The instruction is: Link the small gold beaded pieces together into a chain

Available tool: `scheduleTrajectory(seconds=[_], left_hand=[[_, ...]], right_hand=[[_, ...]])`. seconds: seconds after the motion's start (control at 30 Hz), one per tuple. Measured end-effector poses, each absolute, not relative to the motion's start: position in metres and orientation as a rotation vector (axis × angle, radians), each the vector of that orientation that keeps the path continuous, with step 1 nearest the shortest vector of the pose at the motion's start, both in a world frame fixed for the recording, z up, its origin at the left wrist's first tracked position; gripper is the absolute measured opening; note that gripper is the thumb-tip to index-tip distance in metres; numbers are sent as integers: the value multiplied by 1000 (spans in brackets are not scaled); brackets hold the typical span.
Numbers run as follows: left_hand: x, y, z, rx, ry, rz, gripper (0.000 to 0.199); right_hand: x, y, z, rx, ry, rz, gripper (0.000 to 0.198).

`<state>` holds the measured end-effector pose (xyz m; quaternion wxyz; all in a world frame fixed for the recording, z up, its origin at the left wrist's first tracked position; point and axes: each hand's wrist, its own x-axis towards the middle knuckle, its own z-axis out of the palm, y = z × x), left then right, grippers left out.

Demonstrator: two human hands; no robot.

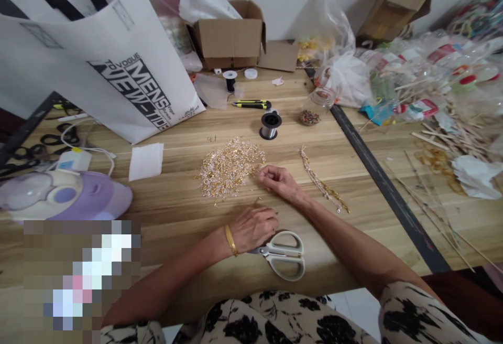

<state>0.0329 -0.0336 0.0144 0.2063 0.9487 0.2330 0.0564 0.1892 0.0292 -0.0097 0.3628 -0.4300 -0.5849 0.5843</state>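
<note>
The pile of small gold and clear pieces (228, 168) lies just beside the right hand (277, 180), fingers bunched narrow, contents undeterminable. The left hand (255, 227), grip undeterminable, lies near scissors (285, 259).

Heap (230, 169): tiny gold and silvery pieces, piled on a wooden table (173, 200).
Right hand (278, 180): held at the heap's right edge, fingers curled, anything pinched hidden.
Left hand (254, 226): held knuckles up, gold bracelet (231, 240) worn at the wrist.
Scissors (271, 254): laid just beside the left hand, white handles exposed.
Strands (315, 180): gold and silvery, stretched out right of the right hand.
Farther back: wire spool (269, 130) and yellow-and-black cutter (253, 104), set down.
</note>
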Motion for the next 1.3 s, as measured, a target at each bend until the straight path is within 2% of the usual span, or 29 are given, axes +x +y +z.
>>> scheduleTrajectory(seconds=[0.83, 1.1, 1.3], left_hand=[[34, -33, 4, 2687, 597, 140, 25], [36, -39, 28, 2421, 470, 319, 14], [40, -54, 22, 2651, 199, 298, 12]], right_hand=[[188, 30, -6, -1103, -1491, 1562, 28], [189, 30, -6, -1108, -1535, 1544, 29], [189, 30, -7, -1101, -1539, 1561, 28]])
